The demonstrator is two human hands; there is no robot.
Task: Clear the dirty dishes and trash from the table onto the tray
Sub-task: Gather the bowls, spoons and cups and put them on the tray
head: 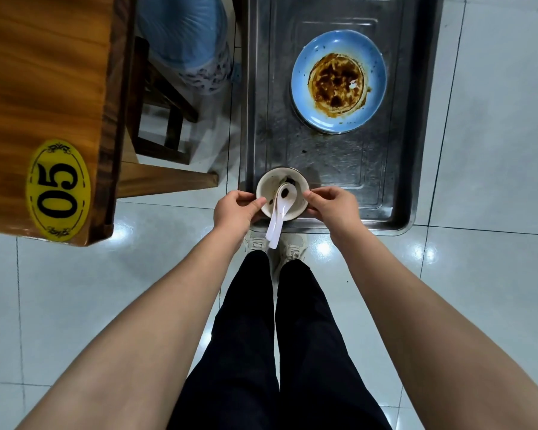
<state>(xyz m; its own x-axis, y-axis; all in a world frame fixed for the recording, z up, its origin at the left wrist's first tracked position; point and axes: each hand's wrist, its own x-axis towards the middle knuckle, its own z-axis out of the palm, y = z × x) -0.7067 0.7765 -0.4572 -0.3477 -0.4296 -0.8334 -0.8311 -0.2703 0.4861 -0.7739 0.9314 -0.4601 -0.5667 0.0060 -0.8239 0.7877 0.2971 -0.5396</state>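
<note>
From my head camera, my left hand and right hand both pinch the rim of the small white bowl, one on each side, over the near end of the metal tray. I can't tell whether it has touched down. It looks like glazed ceramic, so I judge it stiff, light, breakable and likely greasy. Holding it by opposite rim edges seems the safest grip. Two white spoons lie loose in it with their handles sticking out toward me, and they could slide out if I tilt it. The sauce-stained blue plate sits farther up the tray, and the wooden surface is at my left.
</note>
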